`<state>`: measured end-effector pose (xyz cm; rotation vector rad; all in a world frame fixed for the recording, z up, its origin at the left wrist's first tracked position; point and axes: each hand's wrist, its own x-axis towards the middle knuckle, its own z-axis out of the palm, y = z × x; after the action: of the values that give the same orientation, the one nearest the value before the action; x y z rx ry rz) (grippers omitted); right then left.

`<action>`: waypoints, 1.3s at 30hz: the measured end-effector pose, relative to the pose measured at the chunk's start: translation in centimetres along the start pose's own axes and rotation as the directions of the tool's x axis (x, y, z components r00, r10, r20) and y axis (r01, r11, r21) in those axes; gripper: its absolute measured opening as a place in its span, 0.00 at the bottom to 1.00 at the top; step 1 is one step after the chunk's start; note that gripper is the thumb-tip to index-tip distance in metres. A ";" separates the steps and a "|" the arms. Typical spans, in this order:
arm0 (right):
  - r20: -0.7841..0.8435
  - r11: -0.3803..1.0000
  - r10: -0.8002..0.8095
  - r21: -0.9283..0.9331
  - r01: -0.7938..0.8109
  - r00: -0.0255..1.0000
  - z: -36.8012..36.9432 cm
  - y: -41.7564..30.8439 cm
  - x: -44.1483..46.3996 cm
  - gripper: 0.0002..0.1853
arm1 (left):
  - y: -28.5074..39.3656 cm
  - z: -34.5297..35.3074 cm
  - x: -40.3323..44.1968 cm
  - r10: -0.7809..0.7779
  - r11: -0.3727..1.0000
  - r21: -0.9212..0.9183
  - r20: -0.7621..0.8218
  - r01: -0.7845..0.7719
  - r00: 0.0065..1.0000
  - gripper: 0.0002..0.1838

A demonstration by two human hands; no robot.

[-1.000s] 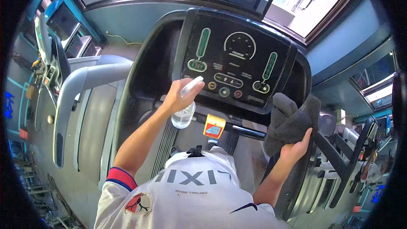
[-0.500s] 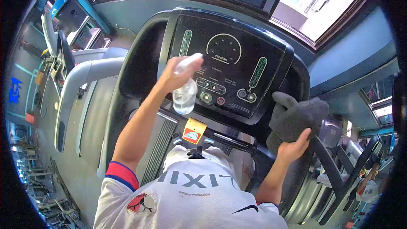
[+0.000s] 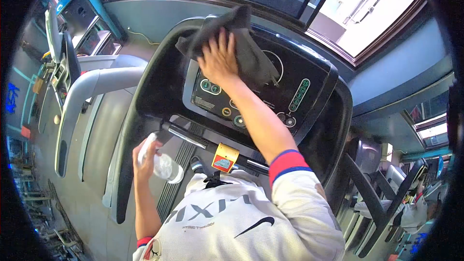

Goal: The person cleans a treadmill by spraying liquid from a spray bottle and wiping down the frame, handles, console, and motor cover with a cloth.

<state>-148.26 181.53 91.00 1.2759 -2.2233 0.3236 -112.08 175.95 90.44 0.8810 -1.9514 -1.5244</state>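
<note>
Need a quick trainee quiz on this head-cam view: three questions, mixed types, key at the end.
1. Multiple choice: what does the left hand hold?
A) a dumbbell
B) a spray bottle
C) a phone

2. True or false: the right hand lies on the dark cloth with its fingers spread.

3. Fill in: as the person sees it, the cloth covers the upper ____ part of the treadmill console.

Key: 1. B; 2. true; 3. left
</note>
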 end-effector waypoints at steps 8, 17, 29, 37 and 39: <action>-0.065 0.911 0.385 -0.132 -0.390 0.921 -7.3 6.5 -9.7 0.30 | -9.8 -11.9 -5.9 -0.332 0.942 -0.033 -0.221 0.333 0.917 0.19; -0.231 0.847 0.455 -0.185 -0.498 0.860 -3.5 5.6 -5.1 0.30 | -12.4 -15.8 -4.7 -0.240 0.960 0.065 -0.311 0.273 0.919 0.20; 0.042 0.984 0.006 -0.180 0.001 0.999 3.7 -6.0 4.0 0.30 | -12.0 -20.2 -0.7 -0.150 0.984 0.075 -0.121 0.159 0.981 0.20; 0.462 0.989 -0.030 0.141 -0.040 0.887 3.3 -10.6 -16.1 0.20 | -14.6 -21.6 -1.3 -0.191 0.975 0.078 -0.194 0.209 0.962 0.19; 0.317 0.983 -0.024 0.183 -0.036 0.948 3.0 -9.8 -16.8 0.18 | -13.0 -21.5 -0.6 -0.221 0.970 0.069 -0.168 0.235 0.961 0.20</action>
<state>-134.30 187.16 78.41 1.5116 -2.5159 0.3560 -93.67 160.56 83.04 1.2641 -1.8646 -1.4488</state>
